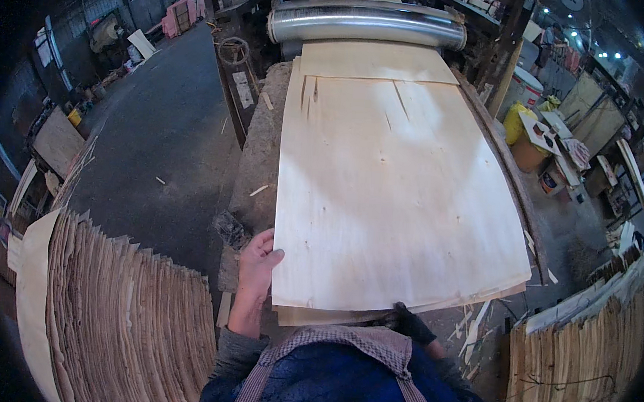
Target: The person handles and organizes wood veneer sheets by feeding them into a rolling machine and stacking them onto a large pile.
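A wide, pale wood veneer sheet [389,198] lies on the machine's feed bed, over other sheets whose edges peek out beneath it. Dark splits and small knots mark its surface. My left hand [259,260] is bare and closed on the sheet's left edge, near the close corner, with the thumb on top. At the near edge, right of middle, my right hand [412,323] wears a dark glove; it is closed on the edge, its lower fingers hidden. Beyond the far end of the sheets runs a shiny metal roller [368,23].
Tall stacks of veneer stand at my left [124,314] and right [576,361]. A handwheel [234,51] sits left of the roller. A metal rail [499,176] borders the bed's right side. Wood scraps lie around; a bucket [523,86] stands at the far right.
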Tool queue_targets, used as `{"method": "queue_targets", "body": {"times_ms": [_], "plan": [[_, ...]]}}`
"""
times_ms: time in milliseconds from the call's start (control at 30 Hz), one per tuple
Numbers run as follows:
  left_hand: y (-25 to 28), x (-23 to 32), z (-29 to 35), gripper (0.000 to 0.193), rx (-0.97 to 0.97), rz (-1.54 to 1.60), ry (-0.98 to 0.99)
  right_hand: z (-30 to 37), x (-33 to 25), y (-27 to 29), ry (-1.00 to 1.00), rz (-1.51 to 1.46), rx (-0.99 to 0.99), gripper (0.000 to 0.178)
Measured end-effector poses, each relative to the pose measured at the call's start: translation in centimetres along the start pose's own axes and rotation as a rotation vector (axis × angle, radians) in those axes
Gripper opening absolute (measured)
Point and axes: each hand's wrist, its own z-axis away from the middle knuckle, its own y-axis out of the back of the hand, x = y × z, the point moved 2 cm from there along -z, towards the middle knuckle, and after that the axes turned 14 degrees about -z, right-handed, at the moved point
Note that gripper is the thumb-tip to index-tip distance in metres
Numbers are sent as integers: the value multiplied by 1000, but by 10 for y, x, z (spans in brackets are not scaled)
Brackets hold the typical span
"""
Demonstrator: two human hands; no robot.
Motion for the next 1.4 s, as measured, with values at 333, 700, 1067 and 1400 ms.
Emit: {"method": "queue_targets", "body": {"times_ms": [333,700,1067,1400], "plan": [[42,-109,-46,48,223,-468,-48,-84,-52,0,45,-154,-39,37],[-4,-188,2,64,191,-1127,-10,-215,-173,-67,592,270,-522,36],[15,-168,1,48,171,-290,153,-131,-78,-56,72,-204,-387,33],[-18,-21,19,47,-54,-22,28,-10,-4,-18,-152,-418,-476,39]]}}
